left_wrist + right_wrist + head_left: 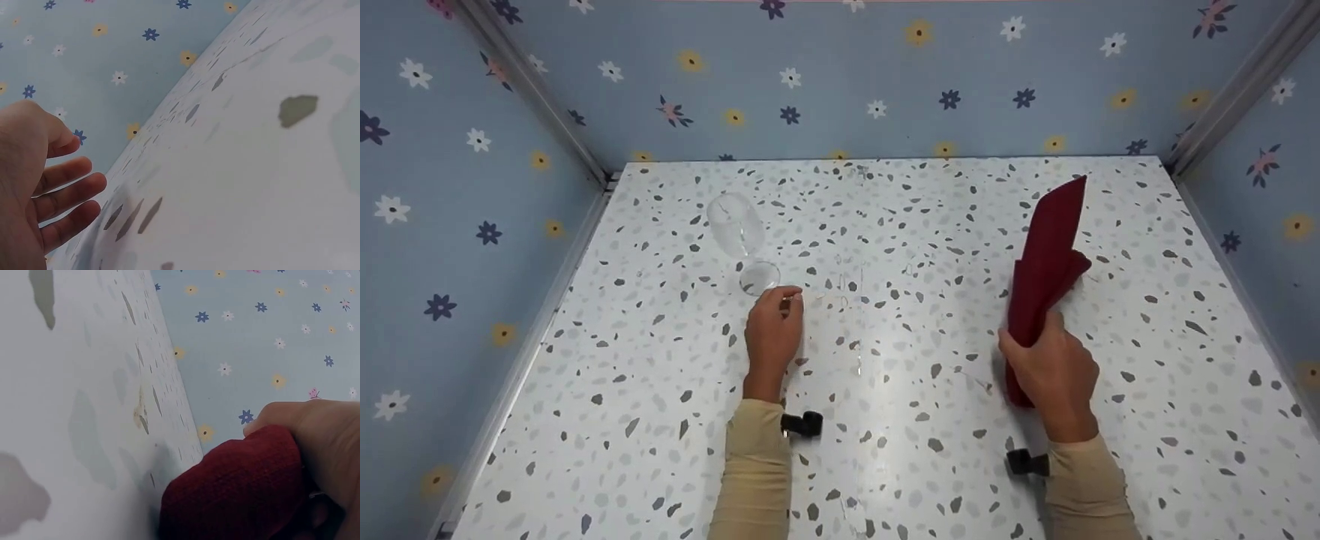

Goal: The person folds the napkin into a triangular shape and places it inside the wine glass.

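Observation:
My right hand (pixel 1057 367) grips a dark red folded cloth napkin (pixel 1046 262) near its lower end. The cloth rises to a tall point, with a smaller fold sticking out on the right. In the right wrist view, the rounded lower end of the napkin (pixel 230 486) shows under the thumb. My left hand (pixel 775 330) is beside the foot of a clear stemmed glass (pixel 735 223), on the left half of the table. Its fingers are loosely bent in the left wrist view, and nothing shows between the fingers (pixel 70 194) and thumb.
A white speckled table (pixel 900 450) spans the space below both hands. Blue flowered panels (pixel 840 82) enclose it at the back and both sides, with metal posts at the corners. Black camera mounts (pixel 802 424) stick out inward from both wrists.

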A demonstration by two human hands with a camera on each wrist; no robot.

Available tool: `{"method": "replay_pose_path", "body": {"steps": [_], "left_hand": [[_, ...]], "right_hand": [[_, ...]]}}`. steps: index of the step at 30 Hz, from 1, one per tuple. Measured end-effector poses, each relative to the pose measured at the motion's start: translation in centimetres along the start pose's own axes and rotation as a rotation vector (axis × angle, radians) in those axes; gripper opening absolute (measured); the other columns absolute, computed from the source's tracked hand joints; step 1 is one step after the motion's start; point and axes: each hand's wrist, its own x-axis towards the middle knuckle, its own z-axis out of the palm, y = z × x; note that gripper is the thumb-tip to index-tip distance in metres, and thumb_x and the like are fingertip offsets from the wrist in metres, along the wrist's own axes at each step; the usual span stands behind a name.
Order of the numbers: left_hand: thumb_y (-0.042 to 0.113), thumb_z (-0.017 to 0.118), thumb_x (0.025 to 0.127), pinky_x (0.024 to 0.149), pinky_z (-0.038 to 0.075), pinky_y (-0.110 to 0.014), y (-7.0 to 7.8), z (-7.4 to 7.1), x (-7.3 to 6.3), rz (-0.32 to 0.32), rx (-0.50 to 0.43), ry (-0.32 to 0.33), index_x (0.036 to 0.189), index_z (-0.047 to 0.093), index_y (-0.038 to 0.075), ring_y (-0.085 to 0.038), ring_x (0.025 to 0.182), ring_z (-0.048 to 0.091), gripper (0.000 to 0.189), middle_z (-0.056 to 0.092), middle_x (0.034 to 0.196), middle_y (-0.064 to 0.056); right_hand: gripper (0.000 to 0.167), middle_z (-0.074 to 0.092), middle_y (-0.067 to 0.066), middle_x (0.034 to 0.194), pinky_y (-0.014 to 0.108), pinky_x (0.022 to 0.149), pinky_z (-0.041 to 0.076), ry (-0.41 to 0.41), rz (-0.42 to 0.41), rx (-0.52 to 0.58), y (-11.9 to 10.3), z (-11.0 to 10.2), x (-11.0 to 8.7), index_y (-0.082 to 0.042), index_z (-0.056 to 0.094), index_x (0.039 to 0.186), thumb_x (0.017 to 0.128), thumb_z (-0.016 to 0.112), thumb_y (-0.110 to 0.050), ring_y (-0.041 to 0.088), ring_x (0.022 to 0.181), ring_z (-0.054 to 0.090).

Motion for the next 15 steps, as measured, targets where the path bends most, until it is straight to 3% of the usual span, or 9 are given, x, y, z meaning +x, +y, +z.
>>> {"method": "replay_pose_path", "body": {"steps": [9, 15], "left_hand": [[0.021, 0.06, 0.101, 0.078, 0.053, -0.037, -0.7, -0.6, 0.7, 0.002, -0.054, 0.084, 0.109, 0.073, 0.009, -0.017, 0.091, 0.067, 0.019, 0.065, 0.103, -0.002], [0.01, 0.062, 0.098, 0.08, 0.053, -0.035, -1.1, -0.8, 1.2, -0.001, -0.148, 0.157, 0.108, 0.072, 0.002, -0.021, 0.102, 0.062, 0.016, 0.06, 0.112, -0.009]], "right_hand": [[0.068, 0.066, 0.023, 0.084, 0.05, 0.056, 0.047, 0.025, 0.025, 0.052, -0.2, 0.2, 0.1, 0.001, 0.043, 0.131, 0.088, 0.07, -0.043, 0.039, 0.069, 0.063], [0.083, 0.068, 0.025, 0.091, 0.051, 0.059, 0.048, 0.039, 0.0, 0.072, -0.2, 0.5, 0.1, -0.004, 0.03, 0.151, 0.089, 0.07, -0.042, 0.039, 0.072, 0.065]]}}
